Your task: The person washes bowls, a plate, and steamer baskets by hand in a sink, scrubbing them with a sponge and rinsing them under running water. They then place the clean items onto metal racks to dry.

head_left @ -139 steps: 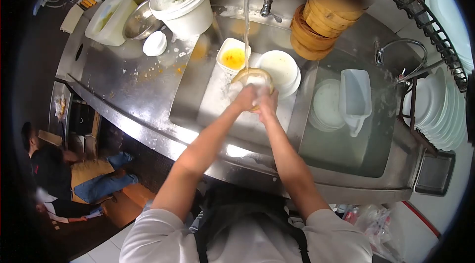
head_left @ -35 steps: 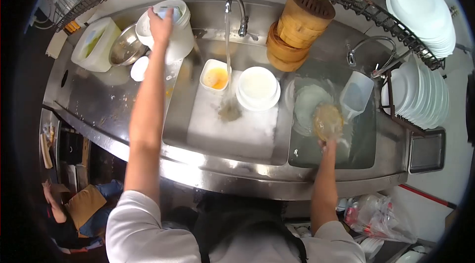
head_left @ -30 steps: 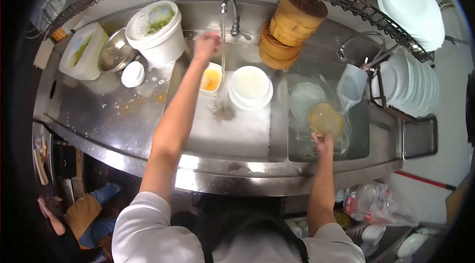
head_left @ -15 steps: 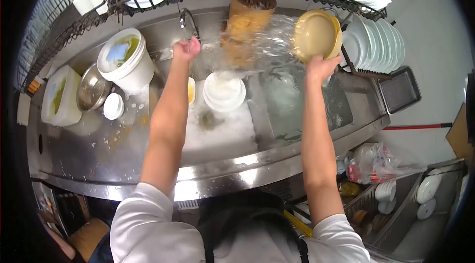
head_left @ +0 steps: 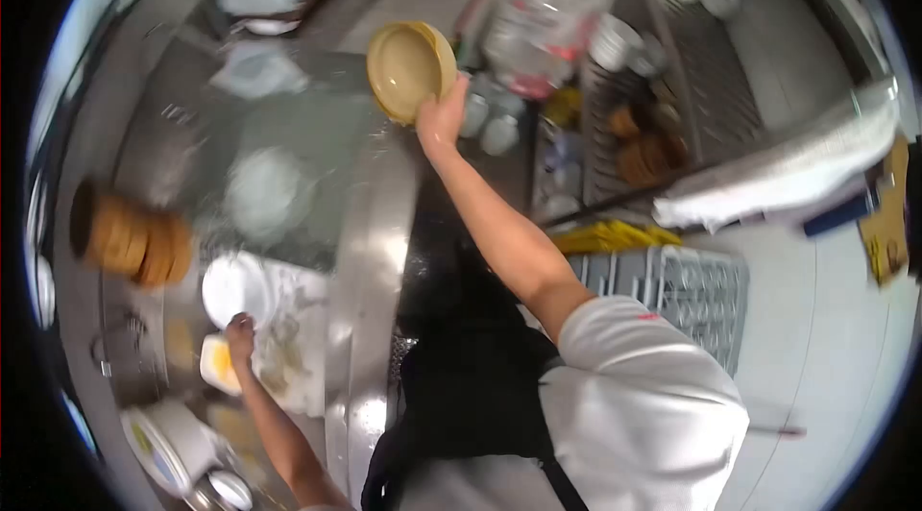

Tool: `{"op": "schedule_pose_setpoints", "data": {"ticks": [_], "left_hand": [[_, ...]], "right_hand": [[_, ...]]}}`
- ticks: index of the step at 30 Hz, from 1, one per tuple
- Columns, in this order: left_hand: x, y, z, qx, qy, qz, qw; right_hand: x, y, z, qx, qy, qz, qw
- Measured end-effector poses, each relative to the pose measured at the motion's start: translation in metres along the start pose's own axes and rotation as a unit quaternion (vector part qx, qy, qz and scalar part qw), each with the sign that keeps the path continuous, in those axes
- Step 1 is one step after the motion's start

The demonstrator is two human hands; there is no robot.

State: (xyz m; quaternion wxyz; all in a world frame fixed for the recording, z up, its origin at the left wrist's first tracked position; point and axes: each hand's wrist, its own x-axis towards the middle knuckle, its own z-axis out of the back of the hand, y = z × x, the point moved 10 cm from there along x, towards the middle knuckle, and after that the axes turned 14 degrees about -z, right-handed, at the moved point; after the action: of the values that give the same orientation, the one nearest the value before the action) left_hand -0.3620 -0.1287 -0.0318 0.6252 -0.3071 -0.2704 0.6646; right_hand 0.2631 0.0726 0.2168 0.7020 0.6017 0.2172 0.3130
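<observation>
My right hand [head_left: 440, 119] grips a yellow bowl [head_left: 408, 69] by its lower rim, holding it over the front edge of the sink with its pale inside facing up. My left hand [head_left: 240, 336] is down at the soapy basin, at the edge of the stacked white dishes [head_left: 230, 285]. Its fingers are smeared by motion, so I cannot tell whether it grips them. Close beside it sits a white dish with something yellow in it [head_left: 220, 362].
A water-filled basin [head_left: 307, 175] lies beyond the soapy one. Stacked brown containers [head_left: 130, 237] stand at the left. A white bucket [head_left: 173, 444] is at lower left. Crates with dishes [head_left: 615, 127], a plastic bag [head_left: 533, 40] and a grey rack [head_left: 672, 290] lie to the right.
My view has turned to the right. The yellow bowl has moved from the water basin to the front edge. My left hand has dropped from the tap to the white dishes.
</observation>
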Motion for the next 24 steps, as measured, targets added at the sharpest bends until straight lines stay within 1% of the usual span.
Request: {"op": "schedule_pose_setpoints", "data": {"ticks": [1,2,3,4,5,6,7,8,9,10,11,12,13,14,15,16,17,19,20,21,22,24], "left_hand": [[0.016,-0.017,0.004,-0.044,-0.036,0.014,0.998],[0.041,-0.002,0.015,-0.102,-0.069,-0.014,0.992],[0.055,-0.065,0.017,-0.03,-0.094,0.018,0.995],[0.072,-0.116,0.01,-0.025,-0.111,0.004,0.994],[0.086,-0.148,0.004,-0.021,-0.129,-0.008,0.991],[0.101,-0.171,-0.009,-0.019,-0.131,-0.038,0.991],[0.116,-0.192,-0.022,-0.018,-0.135,-0.068,0.988],[0.13,-0.22,-0.039,-0.057,-0.164,-0.115,0.978],[0.146,-0.244,-0.06,-0.038,-0.115,-0.111,0.986],[0.16,-0.284,-0.083,-0.031,-0.095,-0.097,0.99],[0.175,-0.323,-0.113,-0.024,-0.075,-0.081,0.994],[0.19,-0.356,-0.141,-0.02,-0.058,-0.137,0.989],[0.208,-0.386,-0.171,-0.02,-0.043,-0.194,0.98],[0.225,-0.42,-0.202,0.071,-0.019,-0.224,0.972],[0.234,-0.451,-0.23,0.163,0.011,-0.25,0.954],[0.238,-0.473,-0.254,0.203,0.028,-0.251,0.946],[0.244,-0.496,-0.279,0.24,0.039,-0.255,0.936],[0.265,-0.514,-0.308,0.29,0.048,-0.257,0.921],[0.269,-0.513,-0.312,0.306,0.047,-0.255,0.916],[0.271,-0.513,-0.317,0.32,0.047,-0.255,0.911],[0.274,-0.513,-0.319,0.314,0.048,-0.25,0.915],[0.277,-0.513,-0.322,0.319,0.047,-0.242,0.915]], "right_hand": [[0.028,-0.015,0.028,0.002,-0.048,-0.011,0.999],[0.041,-0.041,0.034,0.121,-0.02,-0.136,0.983],[0.069,-0.06,0.048,0.242,0.014,-0.254,0.936],[0.099,-0.091,0.064,0.304,0.044,-0.299,0.904],[0.118,-0.126,0.078,0.364,0.075,-0.34,0.864],[0.13,-0.162,0.1,0.398,0.037,-0.382,0.833],[0.144,-0.191,0.122,0.424,0.023,-0.388,0.818],[0.154,-0.201,0.145,0.418,0.015,-0.363,0.832],[0.163,-0.222,0.166,0.425,0.005,-0.386,0.819],[0.186,-0.246,0.187,0.428,0.032,-0.383,0.818],[0.201,-0.251,0.214,0.428,-0.008,-0.373,0.823],[0.218,-0.263,0.226,0.452,0.023,-0.432,0.78],[0.24,-0.278,0.252,0.409,-0.022,-0.43,0.804],[0.267,-0.292,0.279,0.38,-0.076,-0.418,0.821],[0.291,-0.293,0.298,0.379,-0.098,-0.405,0.827],[0.309,-0.288,0.317,0.365,-0.135,-0.406,0.827],[0.337,-0.3,0.336,0.367,-0.149,-0.403,0.825],[0.4,-0.343,0.382,0.371,-0.168,-0.395,0.824],[0.411,-0.351,0.398,0.399,-0.248,-0.423,0.775],[0.433,-0.366,0.419,0.419,-0.266,-0.406,0.767],[0.458,-0.369,0.432,0.414,-0.23,-0.398,0.786],[0.486,-0.391,0.461,0.385,-0.285,-0.412,0.775]]}}
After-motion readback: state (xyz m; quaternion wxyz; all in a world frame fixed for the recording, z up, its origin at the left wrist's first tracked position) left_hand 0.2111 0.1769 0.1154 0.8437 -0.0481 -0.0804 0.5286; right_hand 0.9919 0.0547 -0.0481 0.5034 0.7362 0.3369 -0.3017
